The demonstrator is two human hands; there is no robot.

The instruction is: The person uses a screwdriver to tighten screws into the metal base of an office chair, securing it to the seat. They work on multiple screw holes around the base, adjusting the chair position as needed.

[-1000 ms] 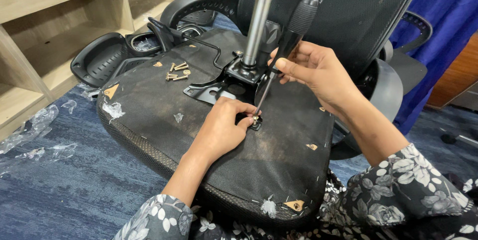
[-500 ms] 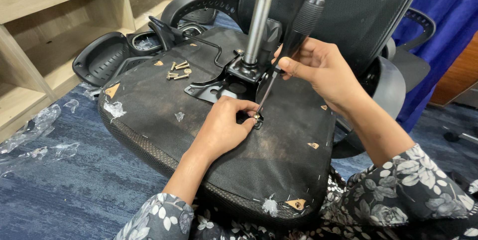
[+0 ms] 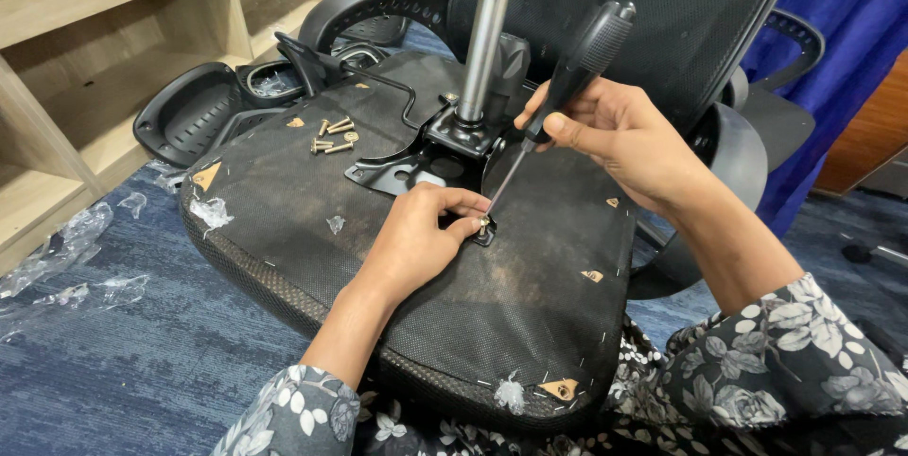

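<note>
Little change since earlier frame: right hand point(image 3: 624, 139) stays closed round black-handled screwdriver point(image 3: 567, 87), tip on brass screw point(image 3: 483, 226) mid chair seat underside point(image 3: 312, 257). Left hand point(image 3: 416, 238) fingers apparently pinch the screw.

A blue-grey carpeted floor point(image 3: 142, 361) carries the upturned black office chair seat point(image 3: 312, 267). Crumpled clear plastic wrapping point(image 3: 66, 257) lies left, near a light wooden shelf unit point(image 3: 85, 68).

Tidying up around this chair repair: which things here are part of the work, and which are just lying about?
In use:
- screwdriver in right hand
- screw steadied by left hand
- upturned chair seat
- loose spare screws

Lying about:
- plastic wrap scraps
- wooden shelf
</note>
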